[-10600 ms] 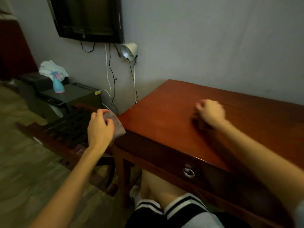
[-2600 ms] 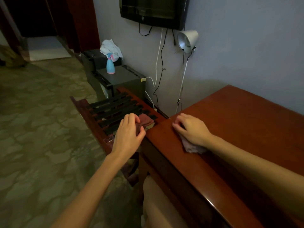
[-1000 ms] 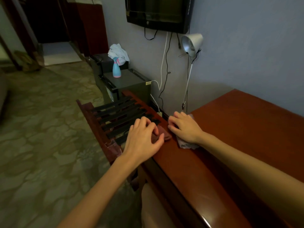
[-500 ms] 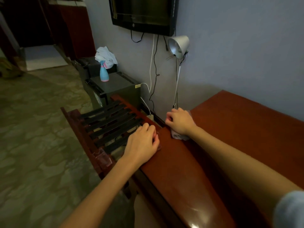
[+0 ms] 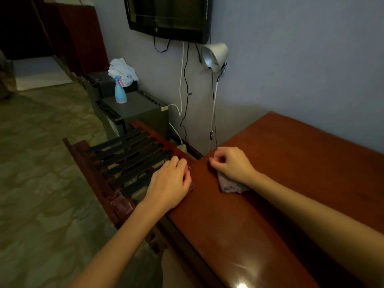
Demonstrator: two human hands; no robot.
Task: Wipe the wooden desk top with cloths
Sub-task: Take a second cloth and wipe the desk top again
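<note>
Right hand (image 5: 232,165), fingers curled on the grey cloth (image 5: 230,185), has slid nearer along the desk (image 5: 291,163); the cloth trails lengthwise toward the wrist; left hand (image 5: 169,181) clutches a red cloth (image 5: 192,185)

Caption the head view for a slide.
Left hand holds a reddish cloth at the desk edge; right hand grips a grey cloth on its top.

Hotel-type rm: wall TV (image 5: 169,16), luggage rack (image 5: 124,156), desk (image 5: 291,163).

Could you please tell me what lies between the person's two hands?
In the head view, only a bare strip of the glossy reddish-brown wooden desk top lies between the left hand and the right hand.
</note>
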